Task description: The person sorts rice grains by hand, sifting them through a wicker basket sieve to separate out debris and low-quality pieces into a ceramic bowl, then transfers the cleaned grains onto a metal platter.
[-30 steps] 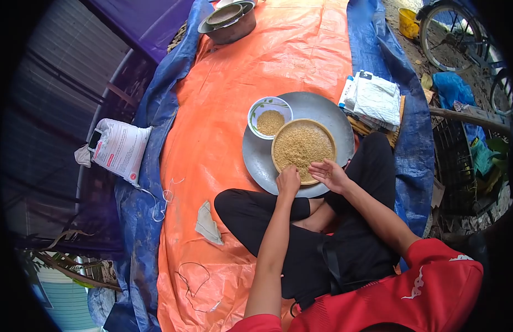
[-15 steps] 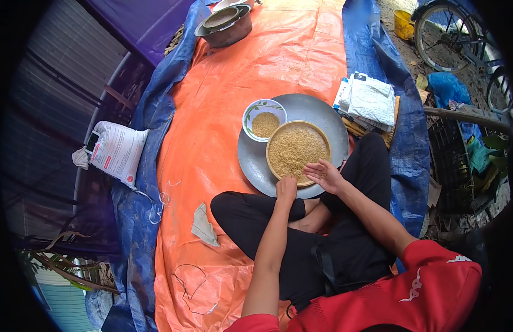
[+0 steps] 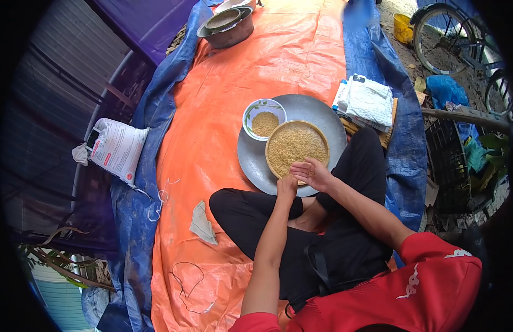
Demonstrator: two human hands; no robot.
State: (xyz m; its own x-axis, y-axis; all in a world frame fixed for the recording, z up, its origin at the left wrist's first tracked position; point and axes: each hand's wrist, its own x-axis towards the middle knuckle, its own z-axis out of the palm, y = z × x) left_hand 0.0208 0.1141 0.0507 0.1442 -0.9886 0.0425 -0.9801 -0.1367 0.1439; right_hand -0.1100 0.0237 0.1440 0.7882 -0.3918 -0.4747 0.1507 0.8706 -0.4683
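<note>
A round basket [image 3: 297,145] with a wooden-looking rim is filled with yellow-brown grain. At its near edge my left hand [image 3: 287,187] is closed, knuckles up; what its fingers grip is hidden. My right hand [image 3: 314,174] is open over the basket's near right side, palm turned up and fingers stretched toward the left hand's fingertips. Small specks like grains seem to lie on the palm. Touching the basket at its upper left, a white bowl [image 3: 248,115] with a green leaf pattern holds more grain. Both rest on a wide round metal tray [image 3: 250,160].
Orange tarpaulin [image 3: 206,133] covers the ground. Folded white sacks [image 3: 368,102] lie right of the tray; a full white sack [image 3: 119,149] stands left. Stacked basins [image 3: 228,34] sit at the far end. A grey cloth [image 3: 202,224] lies near my left knee. A bicycle [image 3: 445,41] is far right.
My right hand has moved left and its fingers are now beside the left hand's fingertips. My left hand stays at the basket's near edge. The view has shifted slightly.
</note>
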